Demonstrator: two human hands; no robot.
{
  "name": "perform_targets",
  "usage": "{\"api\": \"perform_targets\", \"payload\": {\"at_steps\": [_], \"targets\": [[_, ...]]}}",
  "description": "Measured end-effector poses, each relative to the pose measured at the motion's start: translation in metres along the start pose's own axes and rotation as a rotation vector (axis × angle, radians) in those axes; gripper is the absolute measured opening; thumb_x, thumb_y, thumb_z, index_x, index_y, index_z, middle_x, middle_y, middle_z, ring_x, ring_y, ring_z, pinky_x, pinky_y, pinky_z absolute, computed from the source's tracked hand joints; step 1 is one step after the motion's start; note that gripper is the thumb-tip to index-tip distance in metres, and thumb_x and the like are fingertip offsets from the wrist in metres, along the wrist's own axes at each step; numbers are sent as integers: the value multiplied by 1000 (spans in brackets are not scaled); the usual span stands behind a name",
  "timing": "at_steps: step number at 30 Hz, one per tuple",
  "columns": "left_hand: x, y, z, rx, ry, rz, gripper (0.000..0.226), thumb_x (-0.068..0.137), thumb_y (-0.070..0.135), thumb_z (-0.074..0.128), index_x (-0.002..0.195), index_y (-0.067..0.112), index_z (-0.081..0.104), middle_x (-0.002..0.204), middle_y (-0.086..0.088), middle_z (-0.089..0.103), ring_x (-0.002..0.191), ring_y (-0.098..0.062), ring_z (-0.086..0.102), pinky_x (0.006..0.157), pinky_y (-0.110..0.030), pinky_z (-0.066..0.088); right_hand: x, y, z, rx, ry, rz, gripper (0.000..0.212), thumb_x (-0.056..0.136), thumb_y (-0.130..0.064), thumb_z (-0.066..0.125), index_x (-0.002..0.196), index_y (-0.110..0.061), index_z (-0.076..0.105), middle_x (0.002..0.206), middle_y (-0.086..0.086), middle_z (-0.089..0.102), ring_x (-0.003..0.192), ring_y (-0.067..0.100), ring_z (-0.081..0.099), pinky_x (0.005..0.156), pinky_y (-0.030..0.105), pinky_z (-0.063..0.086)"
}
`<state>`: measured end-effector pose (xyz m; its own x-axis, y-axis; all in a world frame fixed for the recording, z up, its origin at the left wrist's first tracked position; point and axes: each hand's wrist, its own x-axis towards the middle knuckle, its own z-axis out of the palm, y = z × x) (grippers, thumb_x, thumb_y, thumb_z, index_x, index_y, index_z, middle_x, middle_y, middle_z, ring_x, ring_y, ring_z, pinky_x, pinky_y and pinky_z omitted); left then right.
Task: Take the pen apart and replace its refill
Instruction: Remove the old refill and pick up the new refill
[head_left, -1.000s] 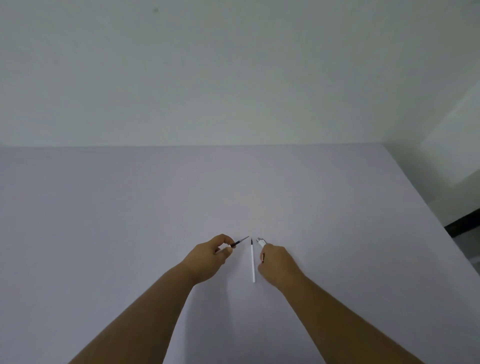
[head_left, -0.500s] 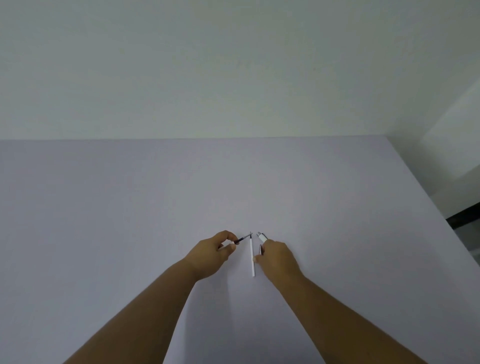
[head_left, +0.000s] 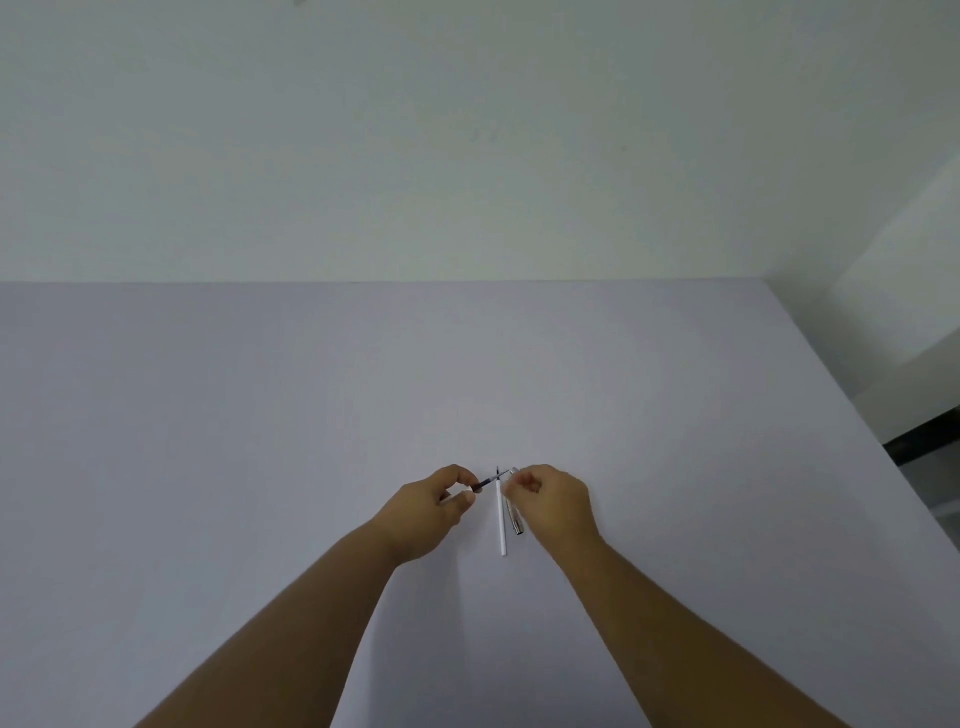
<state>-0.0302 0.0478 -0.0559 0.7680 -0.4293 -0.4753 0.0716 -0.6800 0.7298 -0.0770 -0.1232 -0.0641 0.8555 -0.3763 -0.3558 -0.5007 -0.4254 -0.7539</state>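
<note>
My left hand (head_left: 441, 506) pinches a short dark pen part (head_left: 484, 484) whose thin tip points right and up. A white refill (head_left: 502, 519) lies lengthwise on the table between my hands. Just right of it is the silvery pen barrel (head_left: 516, 514), its far end under the pinched fingertips of my right hand (head_left: 558, 506). The dark part's tip nearly meets the barrel's far end, above the white refill. Whether they touch is too small to tell.
The pale lilac table (head_left: 260, 441) spreads wide on all sides of my hands. Its right edge (head_left: 852, 415) runs diagonally, with a drop to the floor beyond. A plain wall stands behind the far edge.
My right hand has loosened around the barrel, which now shows along its length beside the white refill. Both hands have drawn closer, bringing the dark part's tip up to the barrel's far end.
</note>
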Motion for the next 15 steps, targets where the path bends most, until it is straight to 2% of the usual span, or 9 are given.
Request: {"api": "perform_targets", "payload": {"at_steps": [2,4,6,9,10,12,14,15], "targets": [[0,5,3,-21,2,2,19,95,41,43,110,36,55,78,6,59,74,0,56,60,-17,41,-3,-9,-3,284,-105,60,6,82,-24,67,80,-22,72,78,-5,69,68,12,58,64,25,48],[0,10,5,-49,6,10,19,96,41,43,110,36,54,78,7,59,72,2,55,59,-16,40,-4,-15,-4,414,-154,94,13,82,-20,67,71,-24,72,68,-9,66,63,12,54,61,26,46],[1,16,5,-71,19,23,16,95,41,43,107,38,54,77,8,58,68,4,54,57,-15,38,-1,-20,-8,526,-133,132,15,84,-16,65,71,-21,69,68,-5,65,62,12,53,57,25,46],[3,21,2,-78,31,23,13,95,42,44,103,39,53,76,7,59,62,7,54,54,-14,38,12,-24,-26,746,-2,209,18,88,-8,56,71,-9,63,66,5,62,53,12,53,47,21,46],[4,21,0,-81,36,15,14,94,42,44,104,37,52,78,6,60,65,7,55,55,-15,39,18,-22,-34,726,50,222,20,87,-6,55,68,-7,61,63,6,60,50,12,52,45,20,47],[5,19,-2,-87,48,-7,17,94,42,45,106,32,52,81,4,63,70,4,55,57,-17,40,26,-13,-44,529,113,253,25,85,-4,56,60,-5,59,56,7,55,46,15,49,43,21,48],[6,15,-1,-81,63,-30,20,94,41,45,107,28,53,83,6,64,73,0,55,58,-18,40,30,0,-47,329,119,317,29,82,-3,57,54,-6,55,53,9,54,45,20,50,46,29,51],[5,14,0,-80,66,-35,21,94,41,44,106,25,54,84,8,64,74,-2,55,59,-18,40,29,7,-46,233,111,335,29,82,-4,57,53,-6,53,55,12,55,49,25,51,54,37,52]]}}
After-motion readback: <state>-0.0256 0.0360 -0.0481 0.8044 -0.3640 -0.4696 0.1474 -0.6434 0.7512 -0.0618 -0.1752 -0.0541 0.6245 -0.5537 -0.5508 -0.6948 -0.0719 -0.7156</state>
